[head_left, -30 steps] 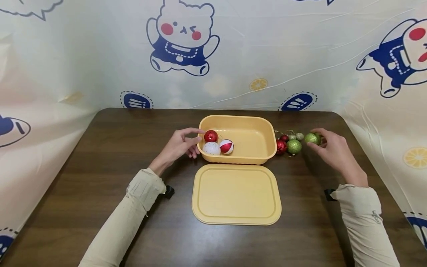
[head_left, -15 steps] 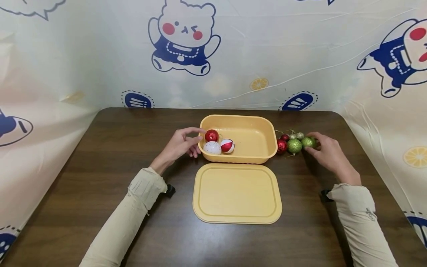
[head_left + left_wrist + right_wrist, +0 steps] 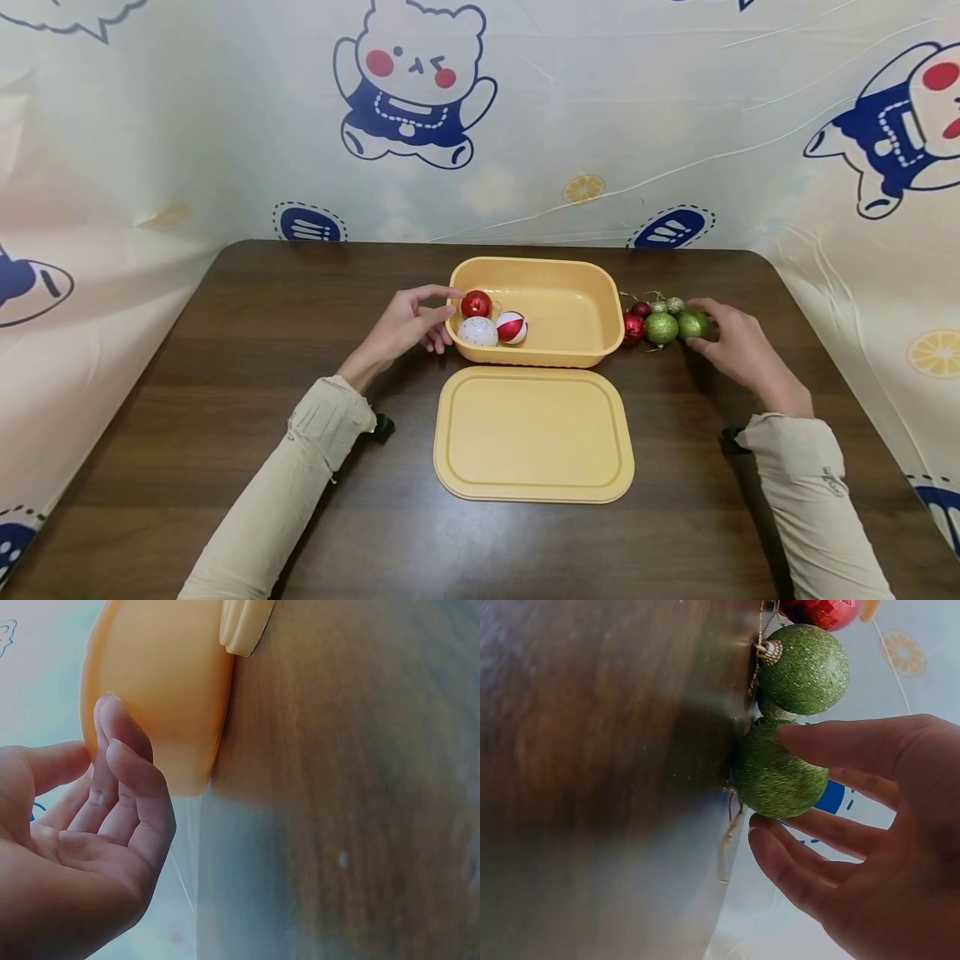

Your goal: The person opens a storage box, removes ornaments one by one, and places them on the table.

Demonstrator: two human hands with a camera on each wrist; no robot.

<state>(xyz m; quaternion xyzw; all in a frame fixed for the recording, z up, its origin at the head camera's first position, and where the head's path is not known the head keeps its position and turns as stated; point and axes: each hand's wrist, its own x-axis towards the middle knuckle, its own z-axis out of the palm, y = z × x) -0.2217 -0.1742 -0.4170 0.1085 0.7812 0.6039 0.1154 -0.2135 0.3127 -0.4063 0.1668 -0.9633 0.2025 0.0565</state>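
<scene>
My right hand [image 3: 738, 342] holds a glittery green Christmas bauble [image 3: 780, 769] at the far right of a small cluster. The thumb lies on the bauble, with fingers round its other side. Beside it are another green bauble [image 3: 806, 669], a red one [image 3: 633, 328] and several smaller ones [image 3: 657, 307]. My left hand [image 3: 405, 325] touches the left end of the yellow box [image 3: 570, 357], one fingertip at its rim and the other fingers loosely bent along the outer wall. Inside the box sit a red bauble [image 3: 476, 304], a white speckled one [image 3: 477, 332] and a red-and-white one [image 3: 512, 327].
The flat yellow lid [image 3: 534, 437] lies in front of the box on the dark wooden table [image 3: 300, 275]. The bauble cluster sits right against the box's right end. A patterned cloth backdrop [image 3: 525, 108] rises behind the table and along both sides.
My right hand has moved left with the green bauble, bringing it up against the other green one; it hardly shifts in the last half second. The left hand stays at the box.
</scene>
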